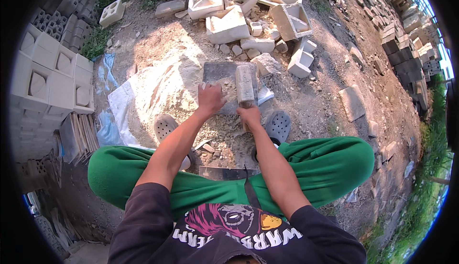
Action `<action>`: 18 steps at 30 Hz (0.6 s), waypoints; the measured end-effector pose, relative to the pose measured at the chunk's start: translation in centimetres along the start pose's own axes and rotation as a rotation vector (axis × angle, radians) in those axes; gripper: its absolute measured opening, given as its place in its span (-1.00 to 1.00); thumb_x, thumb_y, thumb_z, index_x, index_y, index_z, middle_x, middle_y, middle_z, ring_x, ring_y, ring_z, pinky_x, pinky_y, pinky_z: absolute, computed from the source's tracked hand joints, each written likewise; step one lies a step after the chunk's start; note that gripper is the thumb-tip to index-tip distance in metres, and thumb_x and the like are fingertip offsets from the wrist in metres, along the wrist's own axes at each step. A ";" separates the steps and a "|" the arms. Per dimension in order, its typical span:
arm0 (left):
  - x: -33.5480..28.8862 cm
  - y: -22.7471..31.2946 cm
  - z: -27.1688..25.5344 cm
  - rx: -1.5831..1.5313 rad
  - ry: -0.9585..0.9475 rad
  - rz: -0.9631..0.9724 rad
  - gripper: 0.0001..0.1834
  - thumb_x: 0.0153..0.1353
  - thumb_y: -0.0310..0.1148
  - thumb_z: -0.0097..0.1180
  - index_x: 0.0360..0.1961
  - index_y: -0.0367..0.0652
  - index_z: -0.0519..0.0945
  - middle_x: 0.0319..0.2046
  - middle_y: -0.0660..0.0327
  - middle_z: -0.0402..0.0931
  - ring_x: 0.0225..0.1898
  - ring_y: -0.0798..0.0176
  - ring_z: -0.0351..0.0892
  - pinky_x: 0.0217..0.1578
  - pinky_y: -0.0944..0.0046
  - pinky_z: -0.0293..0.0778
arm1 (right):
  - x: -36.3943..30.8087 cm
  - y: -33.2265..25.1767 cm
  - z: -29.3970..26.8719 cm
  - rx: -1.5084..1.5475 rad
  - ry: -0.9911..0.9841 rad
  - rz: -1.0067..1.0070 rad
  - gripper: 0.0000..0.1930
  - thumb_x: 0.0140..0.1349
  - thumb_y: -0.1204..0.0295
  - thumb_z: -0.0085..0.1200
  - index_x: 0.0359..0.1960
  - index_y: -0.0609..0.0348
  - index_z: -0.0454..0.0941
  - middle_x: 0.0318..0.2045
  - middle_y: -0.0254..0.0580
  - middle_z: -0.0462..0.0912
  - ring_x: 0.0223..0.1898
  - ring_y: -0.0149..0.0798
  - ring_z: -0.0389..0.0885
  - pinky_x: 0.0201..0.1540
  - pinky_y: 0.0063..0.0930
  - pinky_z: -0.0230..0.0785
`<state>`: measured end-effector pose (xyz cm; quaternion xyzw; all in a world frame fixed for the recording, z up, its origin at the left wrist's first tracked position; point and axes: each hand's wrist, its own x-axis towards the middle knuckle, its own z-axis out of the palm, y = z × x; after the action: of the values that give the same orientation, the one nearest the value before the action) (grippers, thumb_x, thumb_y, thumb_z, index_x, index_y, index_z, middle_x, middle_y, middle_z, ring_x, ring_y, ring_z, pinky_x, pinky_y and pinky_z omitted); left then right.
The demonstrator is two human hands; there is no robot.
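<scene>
A dark, dusty flat plate [217, 70] lies on the ground in front of me. My right hand [249, 116] is wrapped round the short handle of a dusty wooden mallet [245, 85], whose long blocky head rests on or just above the plate's right part. My left hand [211, 98] is closed over the left part of the plate, its fingers curled. What it holds, if anything, is hidden under the fingers. Pale crumbs and dust cover the plate between the two hands.
Broken cream blocks [227, 25] lie heaped beyond the plate. A pile of pale powder [167, 85] is at the left, beside a white sack [122, 111]. Cream blocks [57, 68] are stacked far left, grey ones [401, 49] far right. My clogs [278, 126] flank the plate.
</scene>
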<state>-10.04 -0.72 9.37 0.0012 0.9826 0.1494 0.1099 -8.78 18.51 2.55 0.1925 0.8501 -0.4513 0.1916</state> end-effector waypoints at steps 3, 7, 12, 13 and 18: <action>0.3 -0.1 0.4 0.105 0.062 0.001 -0.57 0.12 -0.09 0.23 -0.07 -0.13 0.60 -0.08 0.12 0.63 0.16 0.08 0.47 0.33 -0.28 0.02 | -0.4 -0.4 -0.2 0.014 -0.028 -0.025 -0.43 -0.21 0.19 0.38 -0.17 0.37 0.65 -0.23 0.13 0.74 -0.16 0.02 0.73 -0.05 -0.22 0.54; 0.0 -2.2 3.4 0.124 0.261 0.012 -0.69 0.16 -0.12 0.21 -0.15 -0.04 0.66 -0.12 0.16 0.66 0.16 0.10 0.48 0.32 -0.28 0.06 | -0.7 -0.8 0.5 -0.067 0.031 -0.057 -0.46 -0.18 0.22 0.38 -0.18 0.37 0.66 -0.27 0.11 0.74 -0.24 -0.03 0.74 -0.13 -0.23 0.56; 0.1 -1.8 4.1 0.052 0.255 0.070 -0.84 0.20 -0.21 0.15 -0.29 0.05 0.72 -0.23 0.23 0.68 0.08 0.15 0.54 0.31 -0.25 0.10 | 1.5 -0.2 -0.1 -0.117 -0.017 -0.068 -0.55 -0.11 0.29 0.34 -0.19 0.36 0.65 -0.46 0.01 0.72 -0.51 -0.15 0.72 -0.42 -0.27 0.55; 0.0 -2.2 4.3 0.054 0.312 0.119 -0.85 0.20 -0.27 0.12 -0.33 0.06 0.73 -0.29 0.26 0.68 0.03 0.17 0.56 0.30 -0.23 0.12 | 1.4 -0.6 0.0 -0.088 0.010 -0.152 -0.59 -0.09 0.30 0.33 -0.23 0.36 0.65 -0.52 -0.04 0.70 -0.57 -0.20 0.68 -0.49 -0.30 0.52; -0.1 -4.0 6.0 0.028 0.480 0.149 -0.79 0.16 -0.37 0.05 -0.46 0.11 0.73 -0.43 0.29 0.63 -0.09 0.21 0.59 0.29 -0.19 0.15 | 0.2 -3.7 -0.2 0.040 0.031 -0.369 -0.67 -0.05 0.29 0.32 -0.37 0.34 0.66 -0.56 -0.10 0.68 -0.62 -0.26 0.65 -0.50 -0.34 0.51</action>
<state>-8.51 -2.83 2.60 0.0395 0.9797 0.1397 -0.1380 -10.81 16.74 5.12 0.0441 0.8647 -0.4924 0.0886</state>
